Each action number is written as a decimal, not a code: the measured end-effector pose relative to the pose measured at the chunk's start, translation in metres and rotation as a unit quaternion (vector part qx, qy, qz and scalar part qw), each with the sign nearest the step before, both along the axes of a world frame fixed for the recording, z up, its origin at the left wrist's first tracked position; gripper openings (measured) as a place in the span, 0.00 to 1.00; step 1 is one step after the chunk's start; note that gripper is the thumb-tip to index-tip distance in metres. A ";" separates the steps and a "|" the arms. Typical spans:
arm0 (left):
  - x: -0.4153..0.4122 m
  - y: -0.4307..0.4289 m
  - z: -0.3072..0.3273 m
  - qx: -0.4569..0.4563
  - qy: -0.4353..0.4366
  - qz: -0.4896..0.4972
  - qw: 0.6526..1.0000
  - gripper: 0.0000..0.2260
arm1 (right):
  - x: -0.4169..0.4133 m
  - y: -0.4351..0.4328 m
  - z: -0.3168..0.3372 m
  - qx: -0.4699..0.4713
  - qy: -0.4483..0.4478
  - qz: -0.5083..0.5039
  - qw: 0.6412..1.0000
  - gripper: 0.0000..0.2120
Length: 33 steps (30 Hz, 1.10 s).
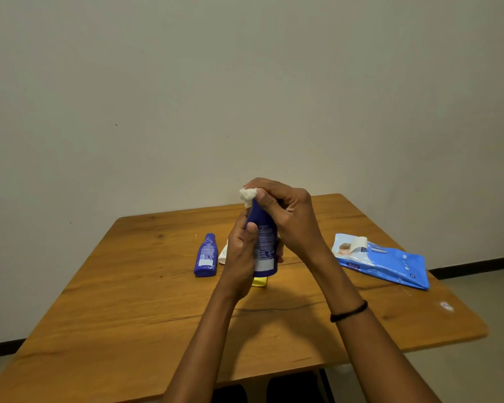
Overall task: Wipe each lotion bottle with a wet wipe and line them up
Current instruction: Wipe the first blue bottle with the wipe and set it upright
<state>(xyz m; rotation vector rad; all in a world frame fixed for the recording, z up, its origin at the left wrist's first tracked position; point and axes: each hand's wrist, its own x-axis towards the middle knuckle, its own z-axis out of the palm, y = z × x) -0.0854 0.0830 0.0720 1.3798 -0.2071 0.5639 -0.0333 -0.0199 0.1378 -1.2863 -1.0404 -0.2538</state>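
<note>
Item in hand: blue lotion bottle (264, 242), held above table (157, 315) centre, our left hand (240, 251) wrapped round its body, our right hand (285, 216) pinching a wadded wet wipe (248, 194) at its cap | Waiting: second blue bottle (206, 255) on table, left; yellow item (259, 282) partly hidden beneath | Progress, we judge: wiping under way, no row formed yet
</note>
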 end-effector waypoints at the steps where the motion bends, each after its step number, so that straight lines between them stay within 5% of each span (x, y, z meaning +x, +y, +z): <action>1: 0.001 0.001 -0.002 0.005 0.001 0.006 1.000 0.19 | 0.001 0.000 0.000 -0.009 0.002 -0.002 1.000 0.09; 5: 0.003 0.000 -0.002 0.153 -0.011 0.119 0.981 0.15 | -0.003 0.007 -0.005 -0.028 -0.021 -0.168 0.985 0.08; 8: 0.011 -0.001 -0.008 0.323 -0.022 0.247 0.913 0.20 | -0.008 0.014 -0.016 -0.040 -0.051 -0.312 0.948 0.09; 10: 0.016 -0.001 -0.012 0.359 -0.017 0.291 0.886 0.22 | -0.009 0.014 -0.017 -0.046 -0.058 -0.341 0.937 0.09; 16: 0.003 0.005 0.003 0.112 0.073 0.090 0.987 0.10 | -0.005 0.004 -0.002 -0.017 -0.053 -0.114 0.992 0.09; 19: -0.005 0.009 0.006 0.052 0.048 -0.054 0.996 0.24 | 0.000 -0.002 0.001 -0.006 -0.012 0.021 1.000 0.09; 24: -0.009 0.004 0.001 -0.070 0.059 -0.221 0.971 0.28 | -0.001 -0.006 -0.001 0.025 0.080 0.144 0.986 0.10; 29: -0.001 -0.004 0.004 0.060 0.100 0.042 0.992 0.12 | -0.004 0.000 -0.007 0.000 0.036 -0.082 0.996 0.09; 33: 0.009 -0.002 -0.002 0.272 0.036 0.202 0.940 0.07 | -0.007 0.003 -0.016 -0.026 -0.047 -0.252 0.966 0.09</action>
